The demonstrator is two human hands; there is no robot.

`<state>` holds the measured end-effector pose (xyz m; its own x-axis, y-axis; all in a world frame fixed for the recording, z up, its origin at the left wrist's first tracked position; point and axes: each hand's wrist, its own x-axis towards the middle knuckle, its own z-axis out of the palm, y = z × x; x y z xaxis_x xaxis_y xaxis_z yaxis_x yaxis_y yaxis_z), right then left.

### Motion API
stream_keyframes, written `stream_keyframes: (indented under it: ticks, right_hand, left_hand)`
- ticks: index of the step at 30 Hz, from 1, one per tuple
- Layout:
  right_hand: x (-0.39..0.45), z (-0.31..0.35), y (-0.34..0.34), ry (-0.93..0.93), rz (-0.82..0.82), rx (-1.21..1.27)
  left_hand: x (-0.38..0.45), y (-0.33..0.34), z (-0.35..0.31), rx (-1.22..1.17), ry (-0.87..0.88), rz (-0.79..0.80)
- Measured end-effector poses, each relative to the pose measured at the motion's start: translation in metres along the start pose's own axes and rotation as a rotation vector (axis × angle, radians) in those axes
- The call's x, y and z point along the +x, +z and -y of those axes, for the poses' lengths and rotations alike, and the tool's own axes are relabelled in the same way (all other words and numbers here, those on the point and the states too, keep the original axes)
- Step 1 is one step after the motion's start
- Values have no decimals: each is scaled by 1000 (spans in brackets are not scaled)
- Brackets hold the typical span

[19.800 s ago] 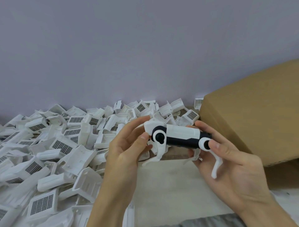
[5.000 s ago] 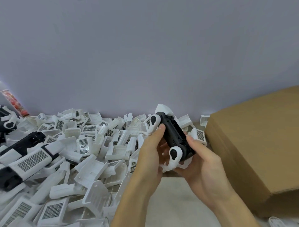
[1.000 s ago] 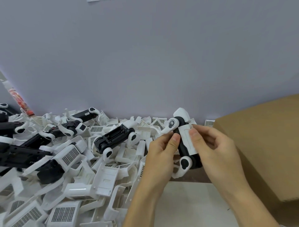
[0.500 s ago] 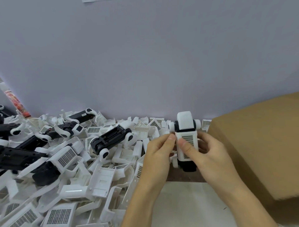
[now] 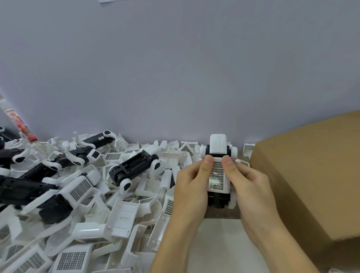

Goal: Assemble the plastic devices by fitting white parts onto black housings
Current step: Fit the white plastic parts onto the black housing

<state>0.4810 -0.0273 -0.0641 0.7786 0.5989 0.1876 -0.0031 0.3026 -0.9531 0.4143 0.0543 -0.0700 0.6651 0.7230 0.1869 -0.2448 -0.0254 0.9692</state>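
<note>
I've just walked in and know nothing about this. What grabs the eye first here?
Two bare hands, left hand and right hand, press a white gridded plastic cover onto a black plastic housing at centre right. To the left sprawls a heap of loose white plastic parts mixed with black housings with white legs. A brown cardboard box sits on the right.

— What do we have behind us here?
— We face a plain lilac-grey wall (image 5: 175,68), evenly lit, with a scrap of white paper (image 5: 109,0) at its top edge.
— And below?
— We see a pale worktop (image 5: 220,245), a brown cardboard box (image 5: 311,171) on our right and something red-patterned (image 5: 19,124) far left.
</note>
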Motion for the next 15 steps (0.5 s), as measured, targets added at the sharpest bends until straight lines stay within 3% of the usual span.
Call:
stream_keyframes:
  ticks: [15]
  right_hand:
    - [-1,-3,5,67,-149,-45]
  left_hand:
    - [0,1,-1,197,79,-103]
